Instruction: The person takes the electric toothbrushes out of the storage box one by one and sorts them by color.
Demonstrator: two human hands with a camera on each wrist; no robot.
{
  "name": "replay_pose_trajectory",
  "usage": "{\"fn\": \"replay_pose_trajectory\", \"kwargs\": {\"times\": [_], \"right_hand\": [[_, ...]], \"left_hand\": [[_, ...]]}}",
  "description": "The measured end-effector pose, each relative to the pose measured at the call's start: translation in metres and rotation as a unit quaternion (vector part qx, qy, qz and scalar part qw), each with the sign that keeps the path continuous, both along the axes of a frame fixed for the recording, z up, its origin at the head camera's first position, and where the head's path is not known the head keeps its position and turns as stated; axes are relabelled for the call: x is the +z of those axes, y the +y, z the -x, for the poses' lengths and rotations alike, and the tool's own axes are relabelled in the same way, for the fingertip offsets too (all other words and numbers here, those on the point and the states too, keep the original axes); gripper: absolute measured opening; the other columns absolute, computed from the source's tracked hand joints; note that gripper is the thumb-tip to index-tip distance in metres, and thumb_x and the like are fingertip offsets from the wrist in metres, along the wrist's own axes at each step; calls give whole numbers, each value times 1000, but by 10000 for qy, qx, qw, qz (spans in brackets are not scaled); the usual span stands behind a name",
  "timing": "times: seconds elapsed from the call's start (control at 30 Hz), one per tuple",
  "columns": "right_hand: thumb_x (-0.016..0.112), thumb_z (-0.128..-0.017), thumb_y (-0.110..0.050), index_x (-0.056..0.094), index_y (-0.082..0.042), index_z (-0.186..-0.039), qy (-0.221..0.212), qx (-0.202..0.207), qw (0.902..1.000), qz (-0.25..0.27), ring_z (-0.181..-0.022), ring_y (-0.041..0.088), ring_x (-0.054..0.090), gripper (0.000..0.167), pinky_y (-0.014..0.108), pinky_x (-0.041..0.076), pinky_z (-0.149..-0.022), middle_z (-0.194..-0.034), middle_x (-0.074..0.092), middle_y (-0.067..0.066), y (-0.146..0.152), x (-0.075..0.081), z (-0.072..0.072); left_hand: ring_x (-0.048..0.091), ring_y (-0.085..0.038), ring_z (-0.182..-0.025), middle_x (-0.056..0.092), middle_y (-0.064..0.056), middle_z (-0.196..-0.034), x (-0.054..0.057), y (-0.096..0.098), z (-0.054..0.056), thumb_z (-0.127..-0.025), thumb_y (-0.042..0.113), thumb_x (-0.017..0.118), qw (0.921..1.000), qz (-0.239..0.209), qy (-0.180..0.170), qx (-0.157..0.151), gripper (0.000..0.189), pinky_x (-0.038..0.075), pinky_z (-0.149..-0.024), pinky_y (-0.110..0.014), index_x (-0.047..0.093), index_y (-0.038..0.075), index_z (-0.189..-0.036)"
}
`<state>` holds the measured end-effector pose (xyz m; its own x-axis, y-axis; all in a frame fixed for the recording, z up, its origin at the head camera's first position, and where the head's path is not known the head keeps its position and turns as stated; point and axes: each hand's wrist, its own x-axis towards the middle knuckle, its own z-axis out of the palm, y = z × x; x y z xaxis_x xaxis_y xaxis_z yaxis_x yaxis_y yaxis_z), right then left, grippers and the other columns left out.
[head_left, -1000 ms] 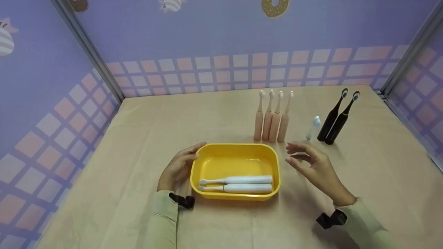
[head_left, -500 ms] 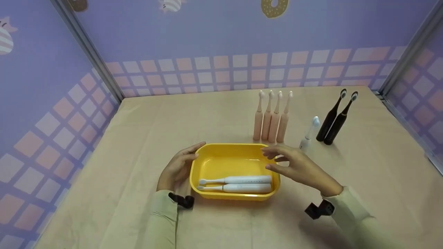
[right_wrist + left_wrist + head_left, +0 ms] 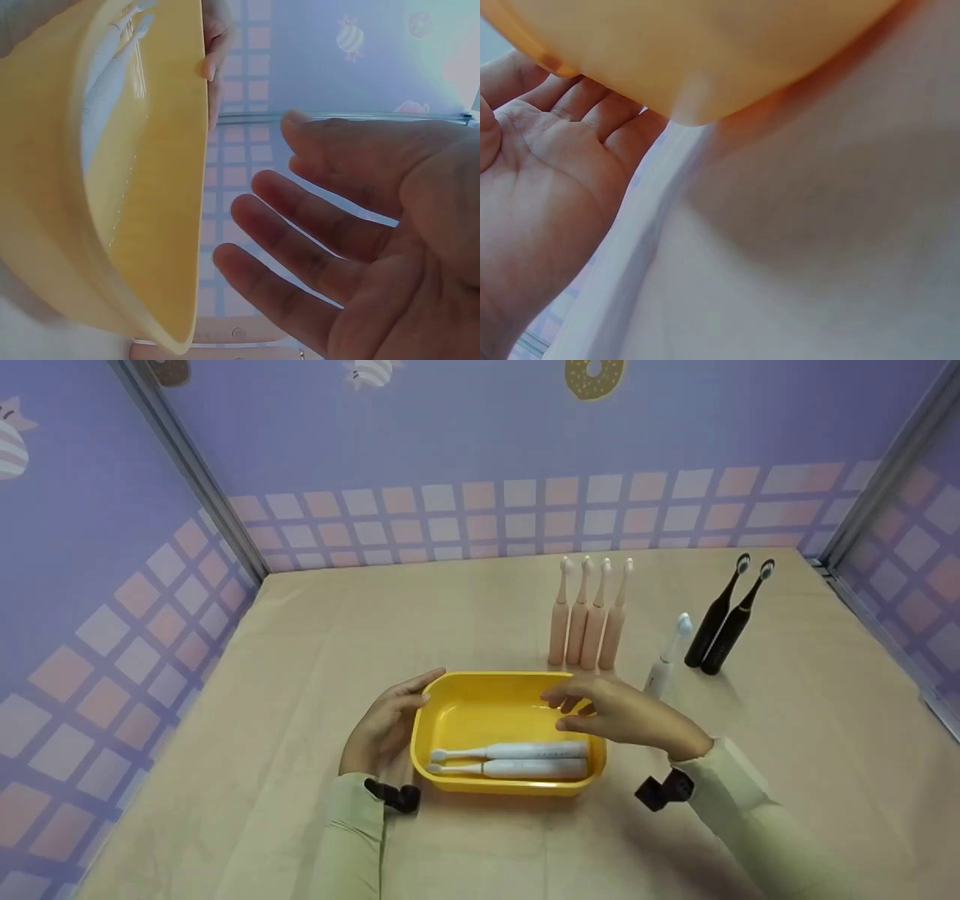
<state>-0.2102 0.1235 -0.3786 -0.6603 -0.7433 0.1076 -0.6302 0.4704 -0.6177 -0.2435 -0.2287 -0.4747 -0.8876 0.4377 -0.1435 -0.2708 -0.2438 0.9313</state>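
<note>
A yellow plastic bin point(image 3: 480, 712) stands in the middle of the table. Two white electric toothbrushes point(image 3: 536, 769) lie side by side along its near wall, heads to the left. My left hand point(image 3: 386, 727) holds the bin's left end, thumb at the rim and fingers along the outside; the left wrist view shows its palm point(image 3: 555, 165) beside the wall. Above the bin's right end hovers my right hand point(image 3: 615, 709), fingers spread and loosely bent, with nothing in them. In the right wrist view its fingers point(image 3: 292, 255) are apart from the rim.
Behind the bin, several pink electric toothbrushes point(image 3: 592, 634) stand upright in a row. Another white toothbrush point(image 3: 660, 671) stands right of them, its base hidden behind my right hand. Two black toothbrushes point(image 3: 724, 637) stand farther right. Patterned walls point(image 3: 480, 435) border the table.
My right hand has moved left, from beside the bin to over its right end, uncovering more of the standing white toothbrush. The left hand and the bin have stayed in place.
</note>
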Motion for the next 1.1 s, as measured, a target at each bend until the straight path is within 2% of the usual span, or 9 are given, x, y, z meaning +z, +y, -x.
{"fn": "replay_pose_trajectory", "kwargs": {"times": [0.27, 0.5, 0.73, 0.93, 1.1], "right_hand": [[64, -91, -10, 63, -1, -123, -365, 263, 9966, -689, -96, 23, 66, 33, 34, 57, -84, -113, 67, 16, -13, 3, 8], [65, -90, -8, 64, 0, -121, -454, 577, 9911, -1111, -96, 23, 66, 33, 35, 56, -86, -113, 68, 16, -23, 4, 14], [66, -89, -10, 64, 0, -123, -537, 698, 9813, -1710, -96, 22, 66, 35, 36, 55, -87, -109, 70, 14, -39, 0, 20], [66, -90, -13, 64, -2, -125, -861, 682, 9705, -2145, -97, 23, 66, 36, 38, 53, -90, -112, 70, 13, -53, -1, 25], [66, -90, -15, 65, -5, -124, -1064, 614, 9619, -2443, -100, 21, 63, 35, 39, 51, -93, -112, 69, 9, -60, -5, 29]], "left_hand": [[51, -22, -128, 44, -11, -147, 0, 0, 0, -98, 4, 43, 10000, 0, -22, 29, 54, 44, -106, -35, 33, 9, -151], [46, -26, -133, 39, -12, -151, 0, 0, 0, -99, 4, 43, 10000, 48, -28, 28, 53, 42, -108, -37, 32, 9, -151], [45, -27, -133, 36, -13, -152, 1, -1, -1, -100, 3, 39, 10000, 40, 53, -67, 53, 42, -108, -37, 29, 9, -152], [43, -28, -135, 35, -13, -153, 1, 0, 0, -100, 2, 38, 9999, 42, 67, -99, 53, 41, -109, -37, 28, 8, -152], [47, -25, -132, 39, -12, -151, 0, 1, 0, -100, 3, 39, 10000, 27, 18, -79, 53, 43, -107, -35, 30, 8, -151]]}}
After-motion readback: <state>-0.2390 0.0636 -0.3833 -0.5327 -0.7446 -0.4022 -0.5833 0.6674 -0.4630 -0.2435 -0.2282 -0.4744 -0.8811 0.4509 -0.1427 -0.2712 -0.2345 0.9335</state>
